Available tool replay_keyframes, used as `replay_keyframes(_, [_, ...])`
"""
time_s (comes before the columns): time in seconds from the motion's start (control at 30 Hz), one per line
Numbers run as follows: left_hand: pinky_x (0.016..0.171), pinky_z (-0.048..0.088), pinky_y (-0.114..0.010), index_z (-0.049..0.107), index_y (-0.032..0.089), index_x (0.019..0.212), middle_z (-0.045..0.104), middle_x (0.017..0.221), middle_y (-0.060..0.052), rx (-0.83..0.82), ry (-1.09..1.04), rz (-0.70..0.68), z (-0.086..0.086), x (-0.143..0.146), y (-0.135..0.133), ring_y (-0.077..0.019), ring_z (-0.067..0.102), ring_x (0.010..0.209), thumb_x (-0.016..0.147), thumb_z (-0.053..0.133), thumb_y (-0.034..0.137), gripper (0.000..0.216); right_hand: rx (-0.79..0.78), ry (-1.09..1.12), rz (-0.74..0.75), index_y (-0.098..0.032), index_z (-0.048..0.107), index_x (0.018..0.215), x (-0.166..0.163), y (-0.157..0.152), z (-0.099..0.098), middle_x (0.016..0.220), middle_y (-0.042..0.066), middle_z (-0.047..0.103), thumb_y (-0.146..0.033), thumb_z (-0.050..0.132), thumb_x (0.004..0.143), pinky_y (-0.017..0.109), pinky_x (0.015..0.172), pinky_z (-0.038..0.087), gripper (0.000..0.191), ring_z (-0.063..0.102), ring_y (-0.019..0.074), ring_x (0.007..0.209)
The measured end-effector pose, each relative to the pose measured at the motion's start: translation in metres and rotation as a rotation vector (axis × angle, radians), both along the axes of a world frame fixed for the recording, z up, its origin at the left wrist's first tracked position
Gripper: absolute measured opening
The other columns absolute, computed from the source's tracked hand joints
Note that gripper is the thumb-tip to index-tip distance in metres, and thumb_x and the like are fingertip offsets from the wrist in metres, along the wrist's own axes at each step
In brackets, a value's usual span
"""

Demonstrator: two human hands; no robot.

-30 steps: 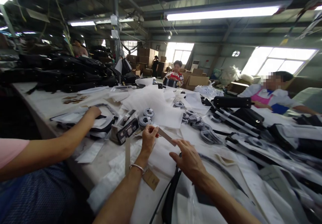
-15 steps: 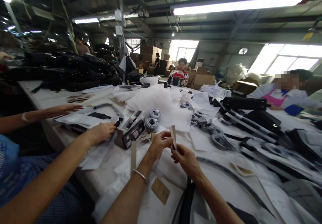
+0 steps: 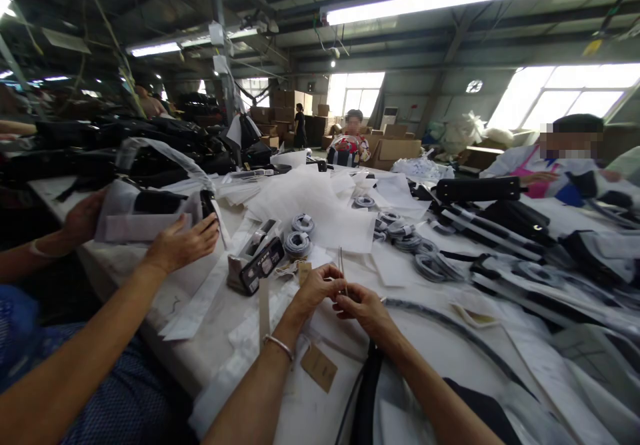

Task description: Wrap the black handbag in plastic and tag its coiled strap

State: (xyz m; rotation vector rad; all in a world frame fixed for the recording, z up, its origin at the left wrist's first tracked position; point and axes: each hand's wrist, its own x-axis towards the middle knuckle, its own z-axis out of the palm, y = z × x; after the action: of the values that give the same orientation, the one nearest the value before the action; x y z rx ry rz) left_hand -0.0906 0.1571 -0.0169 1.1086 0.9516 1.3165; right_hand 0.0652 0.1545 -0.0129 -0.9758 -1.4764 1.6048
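My left hand (image 3: 316,290) and my right hand (image 3: 364,308) meet over the table, each with fingers pinched on a thin card tag (image 3: 342,264). The tag stands nearly edge-on, its lower end hidden by the fingertips. Below my left wrist lies a brown hang tag (image 3: 319,368) with a pale string. A black padded strap or handle (image 3: 369,398) runs beneath my right forearm. Beyond my left hand stands a small box (image 3: 256,265) with a dark printed front, beside wrapped coiled straps (image 3: 299,244).
At left, a co-worker's hands (image 3: 175,245) hold a wrapped bag (image 3: 145,215). White paper sheets (image 3: 320,202) cover the table's middle. Black bags and straps (image 3: 480,188) lie at right, with another person (image 3: 560,158) behind. A plastic-wrapped handle (image 3: 450,328) curves across the near right.
The tag between my fingers has turned from showing its face to nearly edge-on. The co-worker at left has lifted a wrapped bag upright. My view has shifted slightly.
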Motion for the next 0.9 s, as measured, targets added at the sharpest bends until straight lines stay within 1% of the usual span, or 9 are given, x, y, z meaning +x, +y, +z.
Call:
replay_keyframes(0.17, [0.051,0.042,-0.021,0.064,0.014,0.083,0.062,0.07,0.002,-0.04,-0.034,-0.004,-0.004,0.003,0.003,-0.0081,0.053,0.052,0.063,0.084,0.042,0.04,-0.092,0.057,0.025,-0.016,0.073,0.09,0.005,-0.002,0.006,0.087,0.007,0.074,-0.056,0.085,0.061,0.037,0.078,0.058,0.051,0.07,0.0204,0.081])
replay_keyframes(0.43, [0.052,0.041,-0.021,0.063,0.013,0.08,0.061,0.067,0.001,-0.108,-0.124,0.017,0.002,0.006,0.002,-0.0081,0.052,0.053,0.055,0.088,0.051,0.052,-0.15,0.127,0.024,-0.016,0.072,0.093,0.009,0.0,0.007,0.09,0.007,0.075,-0.054,0.085,0.063,0.04,0.082,0.059,0.05,0.071,0.0202,0.082])
replay_keyframes(0.6, [0.053,0.039,-0.019,0.062,0.015,0.08,0.061,0.073,0.002,-0.082,-0.168,0.215,-0.003,0.0,0.01,-0.0061,0.052,0.056,0.058,0.086,0.05,0.048,-0.161,0.115,-0.09,-0.017,0.067,0.092,0.008,0.007,-0.003,0.087,0.008,0.073,-0.052,0.085,0.063,0.042,0.08,0.06,0.049,0.071,0.0218,0.077])
replay_keyframes(0.67, [0.054,0.039,-0.018,0.061,0.017,0.082,0.06,0.074,0.003,-0.066,-0.19,0.315,-0.005,-0.005,0.013,-0.0051,0.052,0.057,0.063,0.084,0.05,0.044,-0.142,0.09,-0.134,-0.018,0.063,0.101,0.008,0.01,-0.007,0.093,0.01,0.073,-0.052,0.085,0.063,0.044,0.085,0.059,0.056,0.071,0.0246,0.084])
replay_keyframes(0.7, [0.056,0.04,-0.018,0.06,0.018,0.083,0.06,0.074,0.004,-0.056,-0.201,0.352,-0.006,-0.007,0.014,-0.005,0.052,0.058,0.065,0.082,0.05,0.043,-0.107,0.08,-0.151,-0.018,0.061,0.111,0.008,0.011,-0.009,0.103,0.012,0.072,-0.053,0.084,0.064,0.046,0.09,0.056,0.063,0.071,0.027,0.093])
replay_keyframes(0.73, [0.057,0.04,-0.017,0.06,0.018,0.084,0.06,0.076,0.004,-0.046,-0.213,0.374,-0.005,-0.008,0.014,-0.0051,0.052,0.059,0.067,0.082,0.05,0.042,-0.054,0.07,-0.168,-0.019,0.056,0.122,0.008,0.013,-0.01,0.118,0.015,0.069,-0.055,0.082,0.065,0.048,0.096,0.053,0.073,0.067,0.0295,0.107])
replay_keyframes(0.8, [0.059,0.042,-0.017,0.061,0.018,0.085,0.062,0.078,0.003,-0.028,-0.231,0.356,-0.003,-0.009,0.013,-0.006,0.055,0.063,0.067,0.082,0.051,0.042,0.061,0.021,-0.217,-0.022,0.04,0.143,0.008,0.015,-0.013,0.148,0.018,0.048,-0.059,0.078,0.067,0.052,0.108,0.042,0.092,0.048,0.0333,0.134])
replay_keyframes(0.87, [0.063,0.044,-0.018,0.064,0.017,0.087,0.063,0.08,0.001,-0.021,-0.243,0.26,0.001,-0.007,0.009,-0.0082,0.058,0.068,0.064,0.084,0.053,0.047,0.124,-0.041,-0.253,-0.023,0.027,0.152,0.009,0.017,-0.014,0.161,0.018,0.026,-0.062,0.075,0.069,0.056,0.114,0.032,0.103,0.027,0.0338,0.147])
replay_keyframes(0.9, [0.065,0.046,-0.02,0.065,0.016,0.089,0.064,0.081,0.0,-0.026,-0.247,0.193,0.004,-0.005,0.006,-0.0096,0.06,0.07,0.062,0.085,0.055,0.051,0.134,-0.06,-0.259,-0.024,0.025,0.153,0.009,0.017,-0.015,0.163,0.017,0.021,-0.062,0.074,0.071,0.056,0.116,0.029,0.104,0.022,0.0335,0.149])
